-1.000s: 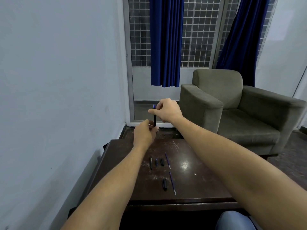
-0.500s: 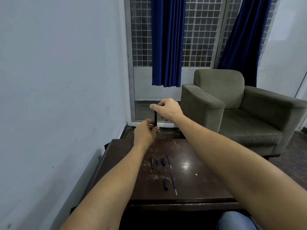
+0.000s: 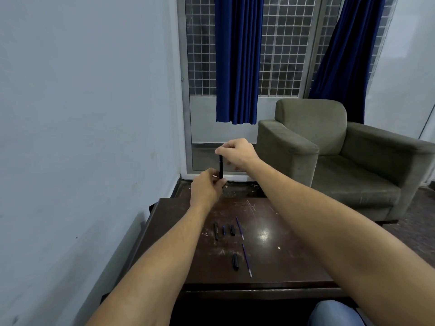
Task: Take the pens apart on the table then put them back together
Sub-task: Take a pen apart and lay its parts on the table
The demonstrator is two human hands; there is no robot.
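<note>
A thin black pen (image 3: 221, 167) stands upright in the air beyond the far edge of the dark wooden table (image 3: 277, 262). My left hand (image 3: 206, 188) grips its lower end and my right hand (image 3: 236, 152) pinches its top. Loose pen parts lie on the table: a black barrel (image 3: 215, 231), a small blue piece (image 3: 224, 230), a short black piece (image 3: 232, 230), a black cap (image 3: 235, 261) and two thin blue refills (image 3: 240, 228) (image 3: 246, 260).
A grey-green armchair (image 3: 348, 161) stands to the right beyond the table. A pale wall (image 3: 82, 137) runs along the left side. A barred window with blue curtains (image 3: 237, 60) is straight ahead. A knee in blue cloth (image 3: 334, 314) shows at the bottom right.
My right hand has slid down over the top of the pen, covering the blue tip that showed above it. The left hand and the parts on the table have stayed put.
</note>
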